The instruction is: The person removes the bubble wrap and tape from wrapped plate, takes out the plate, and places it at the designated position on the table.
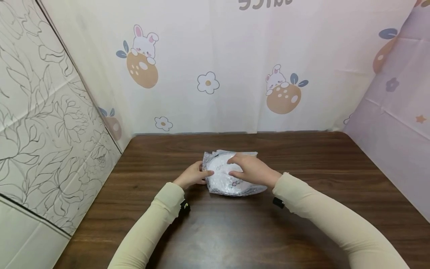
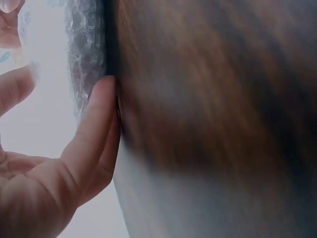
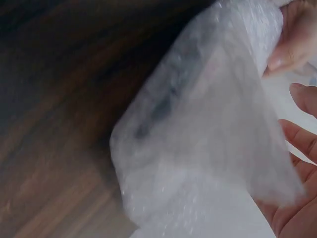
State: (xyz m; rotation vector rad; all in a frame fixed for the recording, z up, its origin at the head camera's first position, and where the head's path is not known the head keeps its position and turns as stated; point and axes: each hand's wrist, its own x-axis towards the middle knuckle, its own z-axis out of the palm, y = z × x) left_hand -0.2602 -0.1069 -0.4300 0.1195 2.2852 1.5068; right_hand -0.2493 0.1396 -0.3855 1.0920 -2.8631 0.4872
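A round white plate (image 1: 220,168) with a small floral print lies in a clear bubble wrap bag (image 1: 250,191) on the table. My left hand (image 1: 192,175) grips its left edge, thumb on top and the other fingers at the side. In the left wrist view, a finger of the left hand (image 2: 74,163) presses the side of the bubble wrap (image 2: 85,44). Over the right part of the plate, my right hand (image 1: 253,170) has thumb and fingers spread apart. The right wrist view shows a loose flap of bubble wrap (image 3: 218,134) beside the right hand's fingers (image 3: 302,136); contact is unclear.
The dark brown wooden table (image 1: 215,231) reaches to a printed curtain (image 1: 235,104) at the back. A panel with floral line drawings (image 1: 50,123) stands on the left. Dark devices sit beneath both wrists.
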